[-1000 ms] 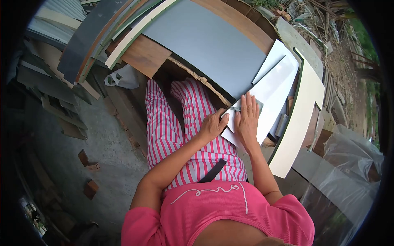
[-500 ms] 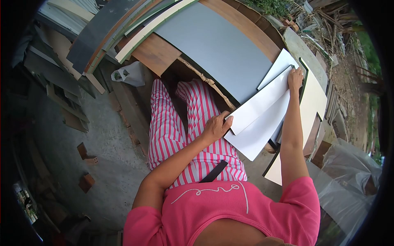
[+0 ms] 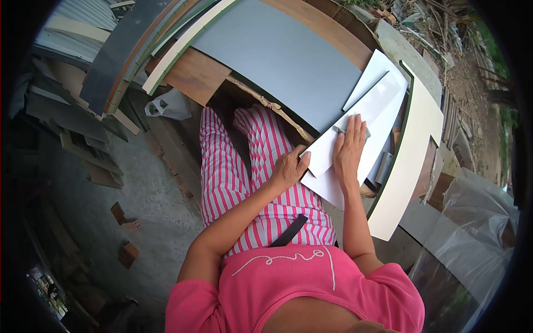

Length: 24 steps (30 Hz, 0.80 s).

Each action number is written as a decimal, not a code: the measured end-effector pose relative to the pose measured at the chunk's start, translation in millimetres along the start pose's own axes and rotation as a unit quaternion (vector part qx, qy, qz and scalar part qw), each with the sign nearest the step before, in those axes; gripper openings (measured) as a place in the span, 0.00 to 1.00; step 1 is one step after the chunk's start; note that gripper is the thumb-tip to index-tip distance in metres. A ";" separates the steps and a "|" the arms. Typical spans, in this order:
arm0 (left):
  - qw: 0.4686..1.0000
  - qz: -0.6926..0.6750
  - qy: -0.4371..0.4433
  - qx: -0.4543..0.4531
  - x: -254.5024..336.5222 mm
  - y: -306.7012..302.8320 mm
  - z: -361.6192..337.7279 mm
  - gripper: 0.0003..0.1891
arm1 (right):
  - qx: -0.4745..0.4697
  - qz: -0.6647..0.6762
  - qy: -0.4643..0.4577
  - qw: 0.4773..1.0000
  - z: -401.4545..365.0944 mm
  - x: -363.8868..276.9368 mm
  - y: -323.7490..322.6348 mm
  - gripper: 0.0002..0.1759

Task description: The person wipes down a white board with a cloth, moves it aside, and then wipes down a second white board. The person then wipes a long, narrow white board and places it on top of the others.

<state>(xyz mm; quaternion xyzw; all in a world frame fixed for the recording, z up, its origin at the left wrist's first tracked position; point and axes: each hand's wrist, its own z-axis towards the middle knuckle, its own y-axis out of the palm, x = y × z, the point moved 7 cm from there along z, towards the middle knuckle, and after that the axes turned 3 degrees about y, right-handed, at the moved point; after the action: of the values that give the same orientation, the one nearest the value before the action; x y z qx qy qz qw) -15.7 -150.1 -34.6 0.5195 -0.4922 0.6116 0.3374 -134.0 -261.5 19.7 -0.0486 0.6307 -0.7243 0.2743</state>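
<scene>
The panel lay slanted on the gray board at 1 o'clock. The right hand, grip spread flat, pressed a cloth on it; at 9 o'clock the left hand pinched the panel's end, probably to steady it.

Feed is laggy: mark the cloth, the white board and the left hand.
cloth [image 3: 337,130]: head view, the grey edge that shows.
white board [image 3: 383,97]: head view, bare far end.
left hand [image 3: 287,168]: head view, back of the hand.

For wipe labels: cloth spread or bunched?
Bunched: grey cloth peeks out in crumpled bits beneath the right hand, fingers flat on the white panel.
</scene>
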 end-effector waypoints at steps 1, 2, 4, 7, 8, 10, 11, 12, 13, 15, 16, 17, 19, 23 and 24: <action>1.000 -0.001 -0.006 -0.011 0.7 0.5 0.2 0.28 | 0.029 0.002 0.026 0.999 26.1 22.4 2.4 0.28; 1.000 -0.001 -0.003 -0.011 0.3 1.2 0.3 0.28 | 0.060 0.003 0.051 0.997 56.1 48.4 4.3 0.27; 1.000 0.005 0.013 0.012 -0.1 1.1 -0.1 0.29 | 0.108 -0.038 0.082 0.990 119.1 111.0 13.2 0.27; 0.999 0.006 0.025 0.023 1.6 0.7 0.2 0.30 | 0.118 -0.045 0.124 0.984 185.7 169.4 17.8 0.28; 1.000 0.018 0.018 0.018 0.6 -0.2 -0.8 0.30 | 0.105 -0.049 0.143 0.983 196.0 175.6 17.6 0.28; 1.000 0.018 0.013 0.018 0.9 -0.5 -2.1 0.30 | 0.090 -0.051 0.156 0.982 200.0 173.4 24.4 0.28; 1.000 0.017 0.012 0.015 1.3 -0.2 -2.2 0.30 | 0.094 -0.049 0.143 0.984 188.7 165.4 24.2 0.28; 1.000 0.017 0.011 0.010 1.1 -0.1 -1.9 0.31 | 0.098 -0.048 0.131 0.985 175.0 158.6 23.8 0.28; 1.000 0.016 0.010 0.012 1.1 -1.1 -1.6 0.31 | 0.097 -0.037 0.105 0.989 155.5 143.3 23.1 0.28; 1.000 0.011 0.005 0.005 1.7 -0.8 -1.7 0.30 | 0.077 -0.020 0.068 0.995 99.3 97.0 17.0 0.28; 1.000 0.009 0.002 -0.002 1.4 0.3 -1.9 0.29 | 0.059 -0.013 0.057 0.997 69.3 67.6 8.0 0.27; 1.000 0.008 0.000 -0.008 0.6 1.4 -1.8 0.29 | 0.039 -0.008 0.037 0.999 39.8 41.4 3.2 0.28; 1.000 0.012 0.003 -0.003 -0.1 1.6 -0.9 0.28 | -0.001 -0.009 -0.009 1.000 -10.9 -6.8 -3.9 0.30; 1.000 0.015 0.021 0.017 2.3 0.5 -0.2 0.27 | -0.056 -0.006 -0.069 0.996 -37.2 -40.9 3.7 0.32; 1.000 0.016 0.020 0.018 2.6 0.2 -0.1 0.27 | -0.057 -0.004 -0.070 0.996 -22.2 -36.6 5.8 0.32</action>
<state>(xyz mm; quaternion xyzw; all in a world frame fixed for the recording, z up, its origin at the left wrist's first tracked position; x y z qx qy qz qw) -16.5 -150.3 -32.2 0.5049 -0.4828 0.6359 0.3280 -110.4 -225.4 19.9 -0.1168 0.6501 -0.6832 0.3115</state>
